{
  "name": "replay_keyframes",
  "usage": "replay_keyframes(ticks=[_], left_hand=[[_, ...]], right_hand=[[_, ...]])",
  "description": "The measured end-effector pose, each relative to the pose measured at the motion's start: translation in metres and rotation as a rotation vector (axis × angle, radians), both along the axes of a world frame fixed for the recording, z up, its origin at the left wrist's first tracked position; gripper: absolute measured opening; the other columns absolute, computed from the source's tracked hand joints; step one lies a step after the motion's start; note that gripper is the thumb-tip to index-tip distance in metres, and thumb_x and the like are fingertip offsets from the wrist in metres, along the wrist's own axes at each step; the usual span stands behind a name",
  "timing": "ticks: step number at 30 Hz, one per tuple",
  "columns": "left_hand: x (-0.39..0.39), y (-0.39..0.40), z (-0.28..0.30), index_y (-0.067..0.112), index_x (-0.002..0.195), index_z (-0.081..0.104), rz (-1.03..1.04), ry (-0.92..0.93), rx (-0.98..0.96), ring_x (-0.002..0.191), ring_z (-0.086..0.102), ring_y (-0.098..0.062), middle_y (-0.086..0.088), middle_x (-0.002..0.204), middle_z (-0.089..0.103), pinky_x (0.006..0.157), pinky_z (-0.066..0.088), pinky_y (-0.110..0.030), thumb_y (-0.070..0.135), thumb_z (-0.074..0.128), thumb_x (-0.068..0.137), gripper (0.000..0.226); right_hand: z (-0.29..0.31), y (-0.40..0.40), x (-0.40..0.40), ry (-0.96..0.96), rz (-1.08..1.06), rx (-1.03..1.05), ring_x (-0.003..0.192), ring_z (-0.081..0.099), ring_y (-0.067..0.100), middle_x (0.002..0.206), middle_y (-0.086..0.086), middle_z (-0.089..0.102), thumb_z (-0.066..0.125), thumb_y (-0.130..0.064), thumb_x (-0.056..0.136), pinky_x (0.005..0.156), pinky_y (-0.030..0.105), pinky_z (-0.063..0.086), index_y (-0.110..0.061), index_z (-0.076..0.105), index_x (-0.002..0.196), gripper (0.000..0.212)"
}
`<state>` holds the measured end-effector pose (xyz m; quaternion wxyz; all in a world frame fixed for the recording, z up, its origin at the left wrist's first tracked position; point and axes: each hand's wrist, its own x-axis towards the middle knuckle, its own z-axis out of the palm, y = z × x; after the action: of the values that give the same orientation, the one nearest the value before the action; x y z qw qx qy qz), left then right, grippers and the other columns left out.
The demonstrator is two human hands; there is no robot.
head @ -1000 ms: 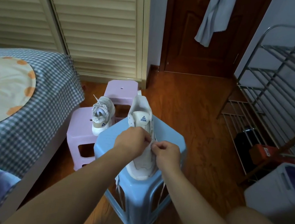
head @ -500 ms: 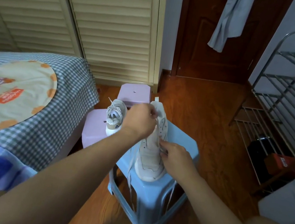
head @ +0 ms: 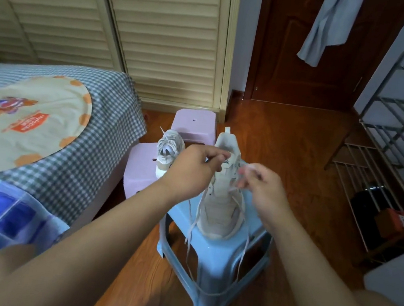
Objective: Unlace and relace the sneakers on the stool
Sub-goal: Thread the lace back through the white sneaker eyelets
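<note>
A white sneaker [head: 221, 194] stands on the light blue plastic stool [head: 210, 252], with its toe toward the person and its heel tab pointing away. Both hands work at the upper part of this shoe. The left hand [head: 190, 169] has its fingers curled, and thumb and forefinger pinch something small beside the tongue label, probably a piece of the lace; this detail is too small to be sure. The right hand [head: 261, 184] is on the other side of the shoe, and its curled fingers hold a blurred part of the white shoelace [head: 241, 259]. The loose ends of this lace hang down over both sides of the stool and make a long loop in front of it.

The second sneaker [head: 168, 152], with laces in it, stands on a pink stool [head: 138, 170] to the left, near the bed [head: 87, 147] with a checked cover. Another pink stool [head: 194, 126] is behind, and a metal shoe rack [head: 402, 144] is on the right.
</note>
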<state>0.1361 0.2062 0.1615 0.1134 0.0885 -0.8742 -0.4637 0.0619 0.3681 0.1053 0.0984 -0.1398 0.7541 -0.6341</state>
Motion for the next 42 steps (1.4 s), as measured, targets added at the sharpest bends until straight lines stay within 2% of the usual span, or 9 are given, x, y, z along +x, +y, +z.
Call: replay_keyframes(ticks=[3,9,13,17,23,27,35,39,42], left_hand=[[0.032,-0.011,-0.009,0.019,0.112,0.071,0.078,0.017,0.201,0.041,0.039,-0.005,0.008,0.09,0.07,0.041,0.033,-0.016,0.01,0.044,0.107,0.029],[0.055,-0.007,-0.019,0.011,0.085,0.062,0.013,0.0,0.353,0.045,0.037,-0.014,-0.01,0.079,0.07,0.043,0.032,-0.023,-0.004,0.045,0.1,0.028],[0.049,0.0,-0.015,0.005,0.088,0.059,-0.224,-0.058,0.318,0.046,0.04,-0.013,-0.014,0.079,0.064,0.044,0.035,-0.021,-0.002,0.048,0.1,0.018],[0.07,-0.018,-0.028,0.005,0.093,0.062,-0.32,-0.224,0.213,0.045,0.043,-0.013,0.011,0.054,0.056,0.048,0.037,-0.024,0.003,0.045,0.105,0.02],[0.116,-0.052,-0.074,0.009,0.096,0.065,-0.368,-0.475,0.242,0.056,0.054,-0.022,-0.03,0.084,0.061,0.055,0.042,-0.028,0.01,0.048,0.105,0.02],[0.127,-0.049,-0.084,-0.001,0.1,0.063,-0.402,-0.616,0.306,0.066,0.066,-0.02,-0.002,0.091,0.072,0.062,0.05,-0.031,0.005,0.049,0.104,0.016],[0.121,-0.06,-0.099,0.009,0.092,0.074,-0.518,-0.987,-0.069,0.099,0.072,-0.021,-0.004,0.092,0.075,0.097,0.053,-0.044,0.002,0.053,0.094,0.022],[0.113,-0.051,-0.094,0.028,0.103,0.073,-0.376,-0.738,-0.226,0.105,0.062,-0.005,0.013,0.109,0.067,0.098,0.05,-0.031,0.024,0.055,0.101,0.018],[0.097,-0.031,-0.081,0.019,0.111,0.075,0.096,-0.348,0.448,0.095,0.071,-0.015,0.0,0.106,0.074,0.089,0.058,-0.032,0.035,0.055,0.103,0.027]], right_hand=[[0.003,0.011,-0.011,-0.378,-0.229,-0.31,0.062,0.057,0.017,0.065,0.0,0.053,0.047,-0.025,0.107,0.084,0.04,0.059,-0.007,0.065,0.092,0.029],[0.015,-0.012,0.023,-0.104,0.343,0.232,0.096,0.067,0.003,0.089,-0.006,0.076,0.043,-0.062,0.098,0.092,0.025,0.046,-0.024,0.076,0.089,0.05],[0.012,-0.023,0.037,-0.336,0.548,-0.213,0.107,0.057,0.028,0.099,0.031,0.056,0.062,-0.057,0.089,0.114,0.046,0.036,-0.018,0.061,0.069,0.043],[0.014,-0.013,0.029,-0.611,0.295,-0.581,0.103,0.069,0.022,0.105,0.01,0.074,0.057,-0.025,0.093,0.102,0.04,0.048,-0.012,0.066,0.091,0.016],[0.02,0.007,0.005,-0.64,-0.052,-0.697,0.08,0.072,0.013,0.084,0.0,0.074,0.044,-0.025,0.106,0.087,0.036,0.052,-0.016,0.057,0.088,0.024],[0.013,0.007,0.008,-0.51,-0.127,-0.569,0.074,0.066,0.015,0.079,0.002,0.068,0.043,-0.02,0.108,0.081,0.032,0.055,-0.011,0.058,0.092,0.024],[0.011,-0.003,0.022,-0.261,-0.093,-0.359,0.067,0.062,0.015,0.073,0.002,0.064,0.044,-0.02,0.108,0.072,0.032,0.057,-0.01,0.065,0.106,0.024],[0.009,-0.014,0.04,-0.239,-0.009,-0.17,0.063,0.063,0.019,0.074,0.007,0.065,0.044,-0.02,0.108,0.064,0.028,0.057,-0.006,0.065,0.105,0.025],[0.0,-0.035,0.068,-0.191,0.167,-0.005,0.06,0.067,0.024,0.069,0.007,0.069,0.045,-0.011,0.105,0.062,0.03,0.057,-0.003,0.065,0.096,0.023]])
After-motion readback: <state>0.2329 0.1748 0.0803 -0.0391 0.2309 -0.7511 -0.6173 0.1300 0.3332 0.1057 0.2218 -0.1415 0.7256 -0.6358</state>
